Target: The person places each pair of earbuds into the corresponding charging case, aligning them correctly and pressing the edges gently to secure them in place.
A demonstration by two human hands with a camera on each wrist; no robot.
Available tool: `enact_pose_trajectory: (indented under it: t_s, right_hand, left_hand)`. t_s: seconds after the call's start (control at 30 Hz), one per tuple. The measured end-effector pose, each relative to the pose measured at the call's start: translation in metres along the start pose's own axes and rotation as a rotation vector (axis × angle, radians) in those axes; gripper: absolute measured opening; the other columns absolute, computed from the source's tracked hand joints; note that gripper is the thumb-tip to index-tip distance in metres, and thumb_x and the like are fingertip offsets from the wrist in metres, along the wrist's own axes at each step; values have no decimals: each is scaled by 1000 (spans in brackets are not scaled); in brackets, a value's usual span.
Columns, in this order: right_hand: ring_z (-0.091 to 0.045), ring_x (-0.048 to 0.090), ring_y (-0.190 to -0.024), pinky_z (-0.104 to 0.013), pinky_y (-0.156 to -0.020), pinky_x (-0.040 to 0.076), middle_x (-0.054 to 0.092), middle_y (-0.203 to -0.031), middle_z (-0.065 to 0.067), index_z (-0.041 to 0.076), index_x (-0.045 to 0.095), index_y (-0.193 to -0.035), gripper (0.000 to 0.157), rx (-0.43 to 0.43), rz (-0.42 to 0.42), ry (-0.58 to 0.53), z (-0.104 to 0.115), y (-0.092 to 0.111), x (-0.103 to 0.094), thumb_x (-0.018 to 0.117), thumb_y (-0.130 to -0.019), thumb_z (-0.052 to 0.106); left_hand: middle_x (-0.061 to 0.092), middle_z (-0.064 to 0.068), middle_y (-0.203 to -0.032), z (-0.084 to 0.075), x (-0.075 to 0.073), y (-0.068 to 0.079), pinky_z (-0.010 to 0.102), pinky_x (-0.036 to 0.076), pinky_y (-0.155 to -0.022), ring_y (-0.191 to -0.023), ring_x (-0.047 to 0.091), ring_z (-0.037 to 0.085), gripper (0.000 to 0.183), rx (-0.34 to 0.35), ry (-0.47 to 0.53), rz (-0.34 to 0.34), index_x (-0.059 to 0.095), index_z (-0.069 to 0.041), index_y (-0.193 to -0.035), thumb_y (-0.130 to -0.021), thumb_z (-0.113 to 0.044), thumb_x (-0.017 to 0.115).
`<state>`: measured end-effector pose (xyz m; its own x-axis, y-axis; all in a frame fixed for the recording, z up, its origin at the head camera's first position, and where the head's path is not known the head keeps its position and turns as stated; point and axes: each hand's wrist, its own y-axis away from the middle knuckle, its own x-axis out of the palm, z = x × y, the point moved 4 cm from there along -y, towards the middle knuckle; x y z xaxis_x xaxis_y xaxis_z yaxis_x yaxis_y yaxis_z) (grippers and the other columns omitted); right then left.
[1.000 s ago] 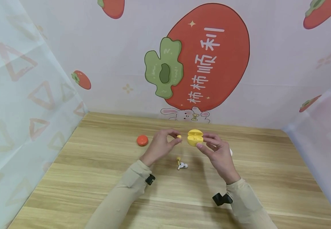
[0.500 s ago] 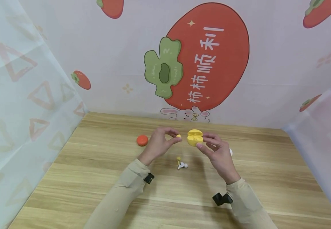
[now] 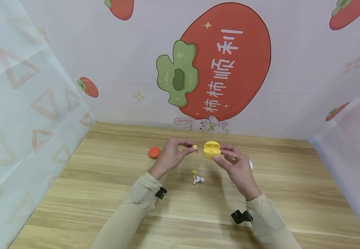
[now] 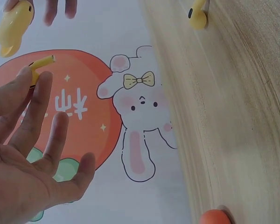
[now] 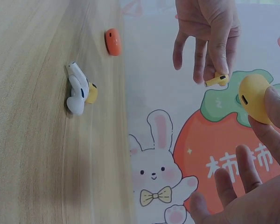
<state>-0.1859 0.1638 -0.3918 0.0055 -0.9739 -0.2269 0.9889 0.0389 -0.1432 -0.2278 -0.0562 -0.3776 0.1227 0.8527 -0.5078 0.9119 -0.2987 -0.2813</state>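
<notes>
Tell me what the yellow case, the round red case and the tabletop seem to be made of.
Yellow case: probably hard plastic, smooth with a soft sheen, judging by its even colour.
Round red case: likely glossy plastic; light glints on its curve.
Tabletop: wood or wood-look laminate; grain streaks show, but could be printed.

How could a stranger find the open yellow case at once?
Above the wood-grained table, find the person's right hand. It holds a rounded case, lid raised. Unlike the red case resting on the table, this one is yellow and open.
</notes>
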Motion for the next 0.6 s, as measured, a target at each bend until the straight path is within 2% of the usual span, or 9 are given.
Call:
enact_pose_trajectory:
  t_s: [0.3, 0.6]
  right_hand:
    - [-24, 49, -124, -56, -113, 34, 57, -127, -16, -8, 71, -118, 34, -3, -1, -8, -1, 0, 0, 77, -91, 12]
    - [-27, 52, -125, -48, -109, 42, 56, -129, -16, -9, 70, -118, 35, 5, 7, -1, -1, 1, 0, 77, -92, 13]
  left_hand:
    - [75, -1, -101, -2, -2, 0, 41, 50, -96, -105, 66, 18, 14, 22, 13, 6, 78, -9, -105, -92, -16, 76]
    - [72, 9, -113, -8, -9, -1, 45, 45, -103, -115, 61, 27, 16, 121, -2, -31, 79, -7, -102, -88, -14, 80]
